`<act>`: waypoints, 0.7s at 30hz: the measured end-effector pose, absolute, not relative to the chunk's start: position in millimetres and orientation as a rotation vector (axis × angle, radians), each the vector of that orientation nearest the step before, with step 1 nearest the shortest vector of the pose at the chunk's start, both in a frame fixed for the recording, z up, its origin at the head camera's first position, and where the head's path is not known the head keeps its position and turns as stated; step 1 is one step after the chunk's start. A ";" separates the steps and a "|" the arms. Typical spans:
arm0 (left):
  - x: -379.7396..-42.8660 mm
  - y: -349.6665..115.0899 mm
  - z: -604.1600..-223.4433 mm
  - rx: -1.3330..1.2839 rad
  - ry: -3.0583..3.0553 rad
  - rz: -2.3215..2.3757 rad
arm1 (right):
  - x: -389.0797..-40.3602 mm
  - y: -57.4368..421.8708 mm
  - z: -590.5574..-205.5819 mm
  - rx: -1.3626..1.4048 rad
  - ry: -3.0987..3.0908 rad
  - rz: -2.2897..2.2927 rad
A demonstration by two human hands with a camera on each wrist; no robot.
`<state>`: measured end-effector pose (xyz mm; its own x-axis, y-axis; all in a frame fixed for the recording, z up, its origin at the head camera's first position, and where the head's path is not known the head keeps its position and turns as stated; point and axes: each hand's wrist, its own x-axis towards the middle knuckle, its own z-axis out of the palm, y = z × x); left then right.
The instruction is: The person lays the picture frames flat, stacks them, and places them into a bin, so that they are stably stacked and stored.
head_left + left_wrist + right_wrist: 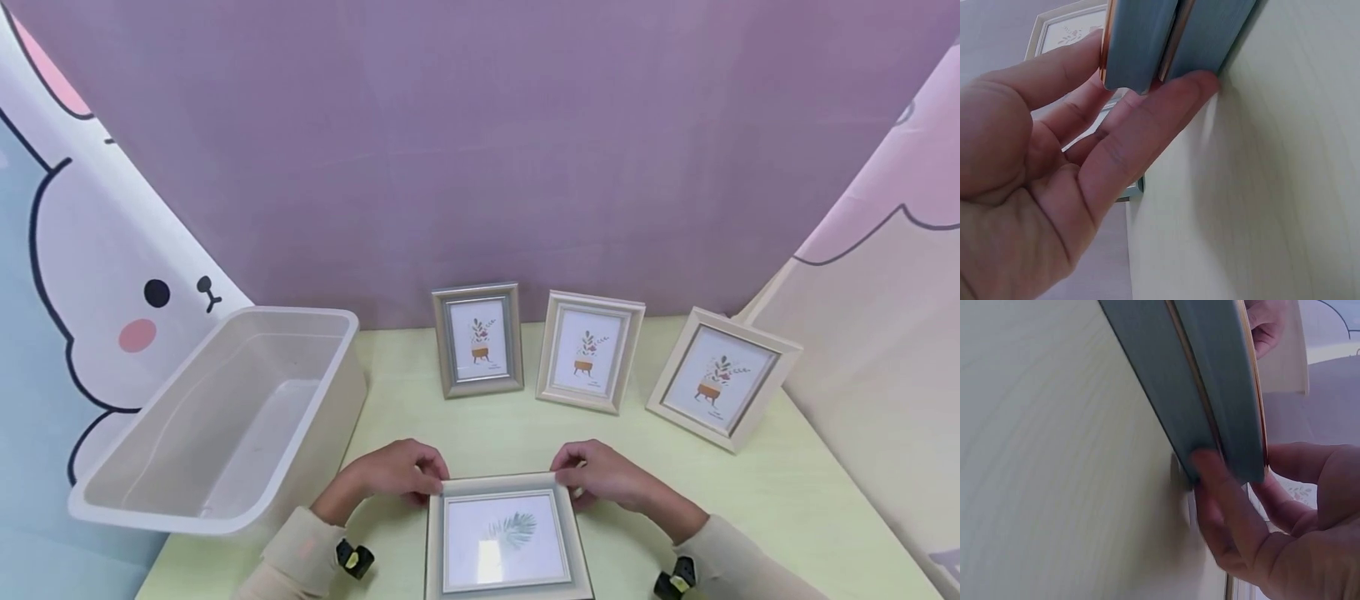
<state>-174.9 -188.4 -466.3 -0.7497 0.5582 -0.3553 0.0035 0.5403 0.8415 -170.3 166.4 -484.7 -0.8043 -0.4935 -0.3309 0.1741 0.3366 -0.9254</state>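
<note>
the leaf-print frame [506,529] is at six o'clock on the surface [401,425], its near edge cut off. the left hand [397,468] pinches its eleven o'clock corner between thumb and fingers, the right hand [606,477] its one o'clock; whether its two edge-on layers are separate frames is unclear.

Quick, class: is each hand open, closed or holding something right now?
Left hand: holding the leaf-print frame by its far left corner.
Right hand: holding the same frame by its far right corner.

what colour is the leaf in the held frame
Greyish green; the leaf shows best in the head view.
</note>
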 end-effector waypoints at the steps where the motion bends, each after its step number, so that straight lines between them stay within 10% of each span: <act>1: -174.6 -188.6 -466.8 0.450 2.177 1.185 | -170.2 165.8 -484.5 -0.278 2.038 -1.501; 21: -182.0 -186.3 -464.7 0.446 2.268 1.183 | -181.4 164.1 -482.4 -0.298 2.217 -1.416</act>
